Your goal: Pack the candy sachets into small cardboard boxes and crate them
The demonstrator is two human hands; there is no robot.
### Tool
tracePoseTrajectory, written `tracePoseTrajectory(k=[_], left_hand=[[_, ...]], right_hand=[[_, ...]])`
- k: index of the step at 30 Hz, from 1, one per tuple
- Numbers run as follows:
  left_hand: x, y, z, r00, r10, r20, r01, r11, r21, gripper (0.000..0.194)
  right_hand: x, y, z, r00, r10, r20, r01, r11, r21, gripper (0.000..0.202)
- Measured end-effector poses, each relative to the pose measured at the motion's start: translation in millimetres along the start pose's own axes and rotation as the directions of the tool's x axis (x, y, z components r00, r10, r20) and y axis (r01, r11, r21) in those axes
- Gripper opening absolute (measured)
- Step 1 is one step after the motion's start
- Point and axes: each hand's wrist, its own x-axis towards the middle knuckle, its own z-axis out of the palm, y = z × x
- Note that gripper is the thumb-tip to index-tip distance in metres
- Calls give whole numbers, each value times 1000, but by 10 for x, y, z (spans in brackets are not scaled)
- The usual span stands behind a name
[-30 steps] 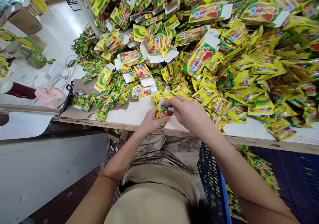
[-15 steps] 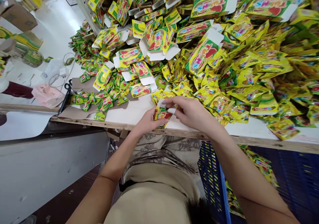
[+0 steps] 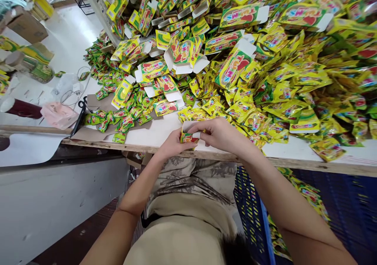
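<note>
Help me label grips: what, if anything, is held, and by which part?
A small printed carton: the left hand grips its left side and front; the right hand touches its open end.

At the front of the tabletop point(image 3: 160, 131) is a carton point(image 3: 187, 138), packets point(image 3: 291, 110) heaped behind and right. Apparently scissors point(image 3: 79, 119) lie left; a crate point(image 3: 249, 196) sits below, right.

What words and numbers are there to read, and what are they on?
"T...NS", perhaps "TWINS": loose boxes; middle letters unclear.
Held box: lettering partly covered, too unclear.
Yellow packets: print too small and blurred.
Pink bag: print too blurred.
</note>
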Motion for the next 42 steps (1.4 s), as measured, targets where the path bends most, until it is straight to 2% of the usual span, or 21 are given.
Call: tracePoseTrajectory(k=[4, 6, 10, 13, 15, 17, 19, 21, 23, 25, 29, 31, 34, 36, 38, 42], left_hand=[[8, -48, -14, 999, 14, -53, -13, 1000, 18, 45], [14, -61, -16, 998, 21, -51, -21, 1000, 16, 46], [26, -64, -28, 999, 19, -30, -18, 1000, 8, 45], [37, -65, -30, 999, -20, -49, 19, 1000, -12, 44], [47, -71, -23, 993, -45, -107, 42, 999, -33, 43], [59, -77, -12, 984, -67, -163, 56, 996, -69, 43], [70, -76, -2, 981, -92, -170, 75, 992, -106, 42], [77, -69, 4, 985, -92, -147, 72, 988, -133, 44], [78, -66, 7, 990, -61, -129, 42, 988, -147, 46], [73, -74, 8, 991, -31, -131, 11, 989, -145, 47], [44, -90, 11, 989, -31, -147, 19, 996, -85, 48], [28, -69, 11, 992, -12, -125, 0, 995, -97, 54], [26, 3, 4, 1000, -3, -25, -4, 959, -285, 63], [41, 55, -16, 998, -40, 42, 54, 900, -432, 64], [62, 99, -56, 992, -85, 98, 124, 851, -511, 60], [85, 163, -184, 967, -164, 193, 243, 818, -522, 50]], right_hand=[[-16, 31, 49, 990, -20, -137, 11, 998, -65, 28], [2, 36, 55, 993, -7, -115, -1, 997, -73, 26], [60, 25, 13, 999, 54, -1, -54, 996, -72, 28], [70, 26, 7, 999, 52, 6, -52, 998, -34, 33], [51, 41, 34, 997, 10, -82, -9, 1000, 14, 34], [19, 71, 72, 968, 0, -251, 17, 998, 65, 30], [-17, 118, 110, 911, 71, -406, -15, 990, 140, 23], [-51, 174, 153, 876, 203, -437, -86, 958, 272, 20], [-80, 229, 206, 879, 323, -351, -154, 888, 433, 23], [-102, 269, 268, 889, 387, -245, -185, 792, 582, 26], [-110, 300, 358, 900, 417, -124, -161, 584, 795, 33], [-97, 300, 358, 908, 418, -31, -193, 483, 854, 35], [-64, 301, 312, 905, 407, 123, -281, 357, 891, 37], [-35, 306, 274, 900, 394, 187, -324, 318, 891, 34], [-2, 317, 245, 897, 371, 239, -358, 294, 886, 29], [60, 353, 218, 889, 321, 326, -413, 253, 875, 25]])
